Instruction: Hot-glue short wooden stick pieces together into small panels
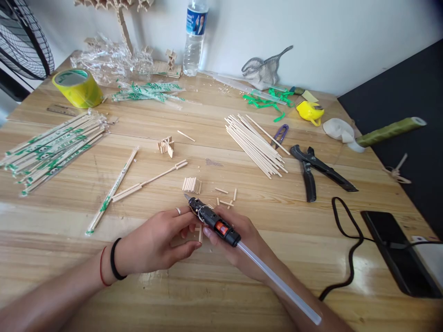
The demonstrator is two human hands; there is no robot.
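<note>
My right hand (242, 240) is closed around a black hot glue gun (211, 216), with a long clear glue stick (280, 281) coming out of its back end. The gun's nozzle points up and left. Beside it, my left hand (155, 240) has its thumb and fingers curled on a short wooden stick piece (200, 234), partly hidden behind the fingers and gun. Just past the nozzle sits a small block of short sticks (192, 185). Several loose cut pieces (226, 203) lie right of it.
Long bare sticks (256, 146), purple snips (281, 134) and a black cutter (323, 170) lie right. Wrapped sticks (55, 147) and yellow tape (78, 90) are left. A water bottle (194, 46) stands behind. A black cable (351, 258) runs to a phone (398, 253).
</note>
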